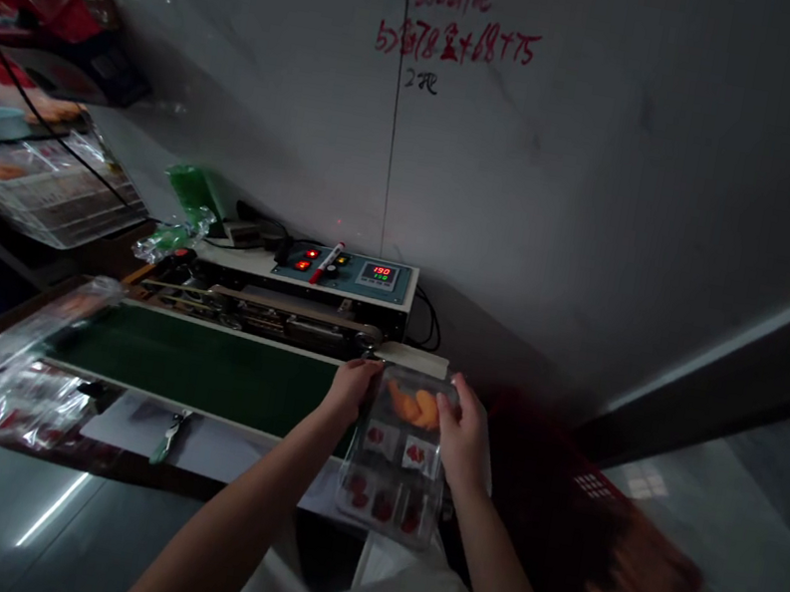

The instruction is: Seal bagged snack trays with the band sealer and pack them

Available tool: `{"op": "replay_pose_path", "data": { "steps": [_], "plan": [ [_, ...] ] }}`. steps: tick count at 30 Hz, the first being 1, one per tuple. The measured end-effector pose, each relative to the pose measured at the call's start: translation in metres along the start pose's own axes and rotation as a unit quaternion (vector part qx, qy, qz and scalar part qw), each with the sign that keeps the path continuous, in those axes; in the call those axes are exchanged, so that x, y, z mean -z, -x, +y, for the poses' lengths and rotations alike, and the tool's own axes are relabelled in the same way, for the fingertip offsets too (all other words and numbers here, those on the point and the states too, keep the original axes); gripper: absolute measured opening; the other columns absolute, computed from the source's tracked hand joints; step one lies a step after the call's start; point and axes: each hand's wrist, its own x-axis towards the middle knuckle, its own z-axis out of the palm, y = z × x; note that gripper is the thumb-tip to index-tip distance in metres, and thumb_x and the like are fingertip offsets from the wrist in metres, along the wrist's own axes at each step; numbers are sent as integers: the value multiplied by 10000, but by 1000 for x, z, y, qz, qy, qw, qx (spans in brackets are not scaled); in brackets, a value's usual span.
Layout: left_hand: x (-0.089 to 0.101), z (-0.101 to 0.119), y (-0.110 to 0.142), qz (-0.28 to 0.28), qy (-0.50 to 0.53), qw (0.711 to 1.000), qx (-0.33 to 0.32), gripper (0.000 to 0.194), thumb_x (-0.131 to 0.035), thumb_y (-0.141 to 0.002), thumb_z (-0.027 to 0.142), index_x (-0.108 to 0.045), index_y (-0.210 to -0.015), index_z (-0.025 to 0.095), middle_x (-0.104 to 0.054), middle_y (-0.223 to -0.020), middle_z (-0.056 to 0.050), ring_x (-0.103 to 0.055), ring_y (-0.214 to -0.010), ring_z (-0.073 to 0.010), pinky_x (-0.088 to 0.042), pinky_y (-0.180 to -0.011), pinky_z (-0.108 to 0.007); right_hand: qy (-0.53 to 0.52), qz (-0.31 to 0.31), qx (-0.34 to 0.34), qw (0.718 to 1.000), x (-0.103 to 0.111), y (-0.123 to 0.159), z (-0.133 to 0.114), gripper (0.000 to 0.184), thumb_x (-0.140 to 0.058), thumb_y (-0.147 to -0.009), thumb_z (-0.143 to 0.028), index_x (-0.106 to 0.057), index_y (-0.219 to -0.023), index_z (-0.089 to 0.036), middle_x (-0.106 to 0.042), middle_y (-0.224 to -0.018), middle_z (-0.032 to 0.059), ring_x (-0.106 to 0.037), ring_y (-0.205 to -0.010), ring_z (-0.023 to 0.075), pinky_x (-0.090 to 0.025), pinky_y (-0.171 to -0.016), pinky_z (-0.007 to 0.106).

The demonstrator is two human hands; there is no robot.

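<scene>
I hold a clear plastic bag (398, 468) with orange pieces at the top and small red-and-white packets below. My left hand (349, 391) grips its upper left corner, fingers closed. My right hand (463, 439) grips its right edge near the top, fingers closed. The bag's top edge lies at the right end of the sealing machine (304, 296), where the green conveyor belt (201, 367) ends.
The machine's control panel (357, 275) shows red lit digits and buttons. Filled clear bags (21, 380) pile up at the belt's left end. A red crate (557, 505) stands to the right. The white tiled wall (572, 184) carries red writing.
</scene>
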Motion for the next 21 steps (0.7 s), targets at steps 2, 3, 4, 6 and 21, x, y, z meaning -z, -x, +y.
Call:
{"op": "replay_pose_path", "data": {
  "steps": [2,3,4,6,21],
  "plan": [
    [-1,-1,-5,13,-2,1000,-1,290,-831,-563,305,-595,-641,158,-507,-523,38,-440,-425,-83,-285,-417,-208,2,8,8,1000,-5,-1,1,528,-547,-891,-531,-648,-1246,-155,-669,-1248,177,-607,-1184,314,-482,-1047,526],
    [0,-1,-7,18,-3,1000,-3,277,-820,-567,296,-588,-632,160,-494,-511,43,-426,-418,-80,-277,-415,-209,1,12,11,1000,-8,-2,1,518,-545,-890,-526,-643,-1243,-159,-665,-1232,177,-607,-1170,314,-488,-1034,523],
    [2,0,-8,23,-4,1000,-7,266,-810,-569,289,-584,-625,161,-486,-504,47,-418,-416,-78,-272,-415,-210,-1,14,11,1000,-11,-2,0,511,-544,-889,-518,-636,-1244,-163,-660,-1208,174,-609,-1146,312,-498,-1011,517],
    [7,1,-10,30,-5,999,-13,245,-795,-568,285,-595,-632,159,-500,-511,43,-429,-425,-82,-281,-422,-211,-6,21,6,1000,-20,-1,-3,498,-545,-884,-501,-621,-1246,-168,-647,-1159,163,-610,-1088,302,-515,-961,498],
    [67,23,-30,119,-77,987,-76,289,-751,-546,405,-633,-647,162,-540,-524,22,-485,-467,-119,-354,-466,-236,-26,52,-15,998,-95,8,-39,343,-594,-885,-484,-525,-1062,-198,-563,-1045,104,-574,-883,223,-531,-818,394]
  ]
}}
